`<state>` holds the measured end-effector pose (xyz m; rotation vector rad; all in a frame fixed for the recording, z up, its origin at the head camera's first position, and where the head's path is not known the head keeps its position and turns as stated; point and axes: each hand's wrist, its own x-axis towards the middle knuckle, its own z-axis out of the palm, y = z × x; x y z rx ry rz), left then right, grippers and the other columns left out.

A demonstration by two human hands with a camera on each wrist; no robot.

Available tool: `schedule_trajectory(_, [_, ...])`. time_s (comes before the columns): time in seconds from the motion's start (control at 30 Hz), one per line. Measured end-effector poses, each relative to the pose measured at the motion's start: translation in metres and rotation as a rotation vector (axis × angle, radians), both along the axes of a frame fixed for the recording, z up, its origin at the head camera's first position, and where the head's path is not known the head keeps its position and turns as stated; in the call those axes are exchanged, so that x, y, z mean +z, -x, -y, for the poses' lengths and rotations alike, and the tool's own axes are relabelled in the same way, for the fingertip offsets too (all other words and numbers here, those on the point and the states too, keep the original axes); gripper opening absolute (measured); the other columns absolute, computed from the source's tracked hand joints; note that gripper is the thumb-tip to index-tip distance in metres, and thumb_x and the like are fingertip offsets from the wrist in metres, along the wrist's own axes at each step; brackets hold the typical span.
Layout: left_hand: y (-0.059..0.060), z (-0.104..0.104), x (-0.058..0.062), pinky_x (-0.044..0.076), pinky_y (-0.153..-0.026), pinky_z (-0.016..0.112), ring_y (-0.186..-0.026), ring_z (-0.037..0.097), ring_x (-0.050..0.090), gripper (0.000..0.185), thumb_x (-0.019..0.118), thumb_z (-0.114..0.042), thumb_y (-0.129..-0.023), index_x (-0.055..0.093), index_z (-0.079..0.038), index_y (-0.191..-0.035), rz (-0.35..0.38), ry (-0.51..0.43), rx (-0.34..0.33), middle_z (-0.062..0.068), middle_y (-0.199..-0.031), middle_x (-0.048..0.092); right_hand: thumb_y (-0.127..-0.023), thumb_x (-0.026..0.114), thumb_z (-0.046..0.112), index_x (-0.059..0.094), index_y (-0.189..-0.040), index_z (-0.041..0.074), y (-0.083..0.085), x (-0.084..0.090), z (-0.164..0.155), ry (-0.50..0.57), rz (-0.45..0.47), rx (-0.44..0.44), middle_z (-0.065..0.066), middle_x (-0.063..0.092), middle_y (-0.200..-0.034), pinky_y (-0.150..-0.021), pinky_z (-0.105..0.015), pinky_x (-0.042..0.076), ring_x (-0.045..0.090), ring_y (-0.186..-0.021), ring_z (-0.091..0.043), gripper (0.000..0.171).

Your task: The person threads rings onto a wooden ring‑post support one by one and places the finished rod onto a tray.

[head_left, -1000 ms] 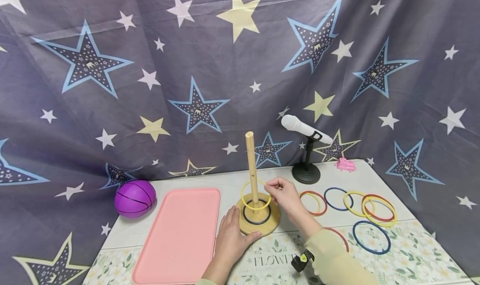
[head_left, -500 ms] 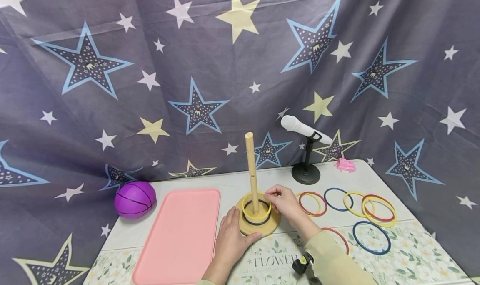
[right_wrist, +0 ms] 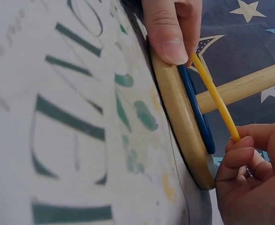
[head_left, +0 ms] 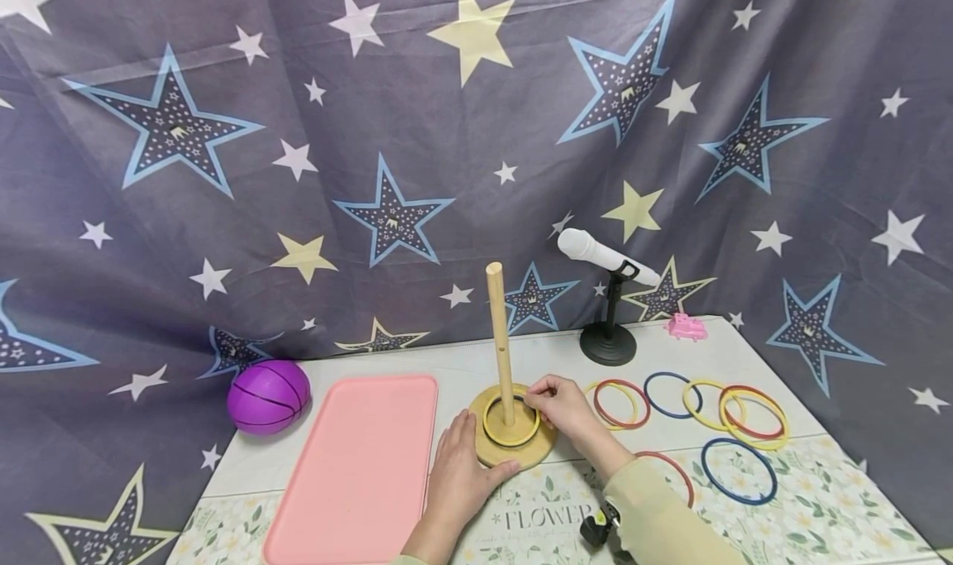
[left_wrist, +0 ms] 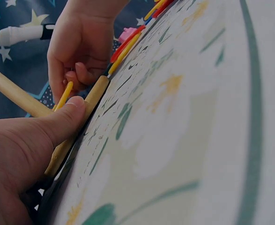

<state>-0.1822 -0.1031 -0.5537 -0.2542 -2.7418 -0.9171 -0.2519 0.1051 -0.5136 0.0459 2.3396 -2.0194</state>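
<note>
My right hand [head_left: 563, 405] pinches the edge of a yellow ring [right_wrist: 215, 96] between thumb and fingers. The ring encircles the wooden peg [head_left: 500, 325] low down. In the right wrist view it sits tilted, its pinched side raised above a dark blue ring [right_wrist: 196, 110] that lies on the round wooden base [head_left: 527, 459]. My left hand [head_left: 462, 470] rests at the left front of that base, fingers extended along its side and thumb [right_wrist: 172, 49] pressing its rim.
A pink tray [head_left: 357, 466] lies left, with a purple ball [head_left: 268, 395] beyond it. Right of the base are several loose rings, including a blue ring [head_left: 770, 486] and a red ring [head_left: 673, 463]. Behind stand a white microphone [head_left: 606, 255] on a black stand and a pink object [head_left: 685, 326].
The yellow ring has come down around the peg, from above the blue ring to close over it, lowered by my right hand. My left hand has stayed at the base.
</note>
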Motion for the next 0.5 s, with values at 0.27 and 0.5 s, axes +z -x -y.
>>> schedule_trajectory(0.27, [0.0025,-0.0005,-0.0017,0.04,-0.122,0.064,-0.151,0.053,0.045,0.116,0.096,-0.059,-0.079,0.05,0.013,-0.156,0.015,0.005,0.008,0.034,-0.163,0.046,-0.094,0.078,0.001,0.074,-0.095,0.0,0.0031,-0.002,0.0012,-0.064,-0.009,0.01,-0.001,0.056,-0.067,-0.046,-0.021,0.039,0.045,-0.05,-0.008,0.005])
schedule_trajectory(0.5, [0.0014,-0.0005,-0.0006,0.041,-0.121,0.065,-0.15,0.053,0.046,0.116,0.096,-0.06,-0.079,0.05,0.014,-0.155,0.006,0.01,0.008,0.035,-0.162,0.046,-0.095,0.077,0.004,0.072,-0.094,0.004,0.0041,-0.0045,0.003,-0.204,-0.019,0.016,-0.002,0.059,-0.069,-0.044,-0.023,0.041,0.046,-0.047,-0.01,0.005])
